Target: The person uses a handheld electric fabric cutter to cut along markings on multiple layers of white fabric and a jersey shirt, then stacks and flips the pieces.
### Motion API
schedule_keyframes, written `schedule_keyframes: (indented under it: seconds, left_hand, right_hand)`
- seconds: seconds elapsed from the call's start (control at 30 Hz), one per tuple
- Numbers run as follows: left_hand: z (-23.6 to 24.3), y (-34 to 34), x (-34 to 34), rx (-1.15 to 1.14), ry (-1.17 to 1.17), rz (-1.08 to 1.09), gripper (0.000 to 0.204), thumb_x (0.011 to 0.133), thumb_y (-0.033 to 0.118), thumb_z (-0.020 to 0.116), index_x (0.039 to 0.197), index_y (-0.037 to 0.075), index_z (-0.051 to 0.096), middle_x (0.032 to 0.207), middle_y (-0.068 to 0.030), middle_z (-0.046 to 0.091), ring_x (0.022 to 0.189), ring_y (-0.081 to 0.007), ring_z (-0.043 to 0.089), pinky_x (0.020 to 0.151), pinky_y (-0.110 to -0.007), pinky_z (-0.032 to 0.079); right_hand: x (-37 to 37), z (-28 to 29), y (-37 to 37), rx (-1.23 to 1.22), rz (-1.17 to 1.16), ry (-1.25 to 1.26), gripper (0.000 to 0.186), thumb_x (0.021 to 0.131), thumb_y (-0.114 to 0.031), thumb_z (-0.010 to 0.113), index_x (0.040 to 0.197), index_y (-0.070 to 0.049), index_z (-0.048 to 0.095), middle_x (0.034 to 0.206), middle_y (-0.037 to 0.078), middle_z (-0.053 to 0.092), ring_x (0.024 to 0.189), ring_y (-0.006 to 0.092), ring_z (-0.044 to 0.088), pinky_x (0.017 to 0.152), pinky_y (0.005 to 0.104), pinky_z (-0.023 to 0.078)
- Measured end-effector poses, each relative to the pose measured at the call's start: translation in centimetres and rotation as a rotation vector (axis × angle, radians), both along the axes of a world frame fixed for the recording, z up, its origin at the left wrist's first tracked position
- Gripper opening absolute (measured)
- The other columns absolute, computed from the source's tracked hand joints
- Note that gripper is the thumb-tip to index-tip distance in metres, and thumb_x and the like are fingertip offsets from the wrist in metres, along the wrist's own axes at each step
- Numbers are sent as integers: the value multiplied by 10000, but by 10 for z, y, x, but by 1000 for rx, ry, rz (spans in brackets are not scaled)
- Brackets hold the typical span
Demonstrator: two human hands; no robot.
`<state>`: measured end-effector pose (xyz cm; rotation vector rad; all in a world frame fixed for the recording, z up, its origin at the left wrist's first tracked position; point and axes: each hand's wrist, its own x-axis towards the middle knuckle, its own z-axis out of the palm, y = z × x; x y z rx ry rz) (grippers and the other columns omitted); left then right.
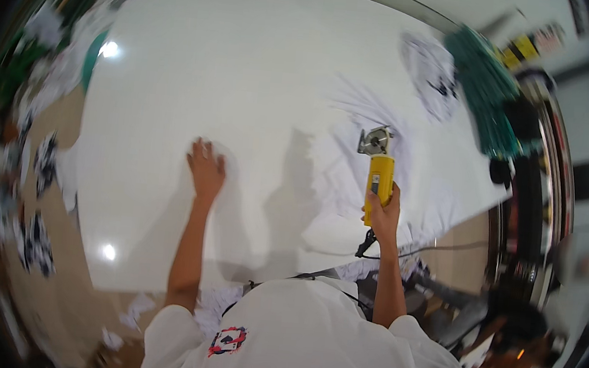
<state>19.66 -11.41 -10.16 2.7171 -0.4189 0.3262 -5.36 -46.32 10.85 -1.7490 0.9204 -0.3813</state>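
Note:
In my right hand [386, 208] is a yellow electric rotary fabric cutter [381, 170], my fingers wrapped round its body. Its metal blade head [375, 141] points away from me, over rumpled white fabric [342, 171] on the right part of the white table [201, 47]. Whether the blade touches the cloth I cannot tell. My left hand [206, 170] is held palm down over the table's left part, fingers apart and nothing in them. A dark cord [366, 245] hangs from the cutter's near end.
Another bunched white cloth with dark marks [432, 77] lies at the far right. Beside it hangs a dark green cloth [484, 89] at the table's edge. The cord's grey cable [444, 248] runs off right. Black-and-white fabric pieces [37, 244] and scraps lie on the floor at left.

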Motion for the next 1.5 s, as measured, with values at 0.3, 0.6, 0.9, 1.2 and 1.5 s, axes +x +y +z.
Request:
schedule_keyframes:
  seconds: [0.3, 0.6, 0.9, 1.2, 1.5]
  left_hand:
    - [14, -348, -200, -145, 208, -660, 812, 1030, 529, 489, 1621, 2, 311, 1701, -286, 177, 1582, -471, 127, 1257, -652, 61]
    - [66, -536, -105, 98, 239, -583, 1018, 923, 737, 550, 1633, 47, 314, 1705, -284, 155, 1561, -548, 50, 1224, -708, 54]
    - [25, -640, -357, 136, 470, -1590, 635, 935, 419, 676, 1432, 38, 568, 1522, -273, 480, 1440, -485, 395, 1238, -590, 226]
    - [85, -528, -232, -17, 242, -648, 679, 948, 321, 722, 1518, 43, 482, 1614, -246, 374, 1494, -480, 303, 1205, -630, 232]
    - [72, -292, -344, 161, 371, -189, 481, 990, 216, 675, 1403, -6, 571, 1518, -266, 494, 1400, -455, 462, 1156, -573, 355]
  right_hand:
    - [-158, -5, -143, 22, -487, -103, 656, 957, -194, 676, 1483, 21, 350, 960, 141, 637, 640, 195, 672, 473, 340, 570]
    - [-211, -79, -411, 249, -701, -307, 514, 943, -266, 693, 1278, 15, 423, 950, 170, 615, 626, 261, 687, 477, 382, 580]
    - [-198, -100, -657, 258, -580, -145, 577, 933, -308, 690, 1323, 13, 411, 1030, 185, 608, 675, 270, 695, 502, 393, 592]
    - [-172, -126, -730, 242, -456, -62, 546, 964, -349, 673, 1304, 2, 430, 989, 151, 616, 659, 241, 692, 482, 397, 595]
    - [-160, -114, -779, -21, -240, 513, 735, 877, -509, 690, 1243, 118, 579, 1132, 285, 710, 1012, 372, 729, 838, 444, 588]
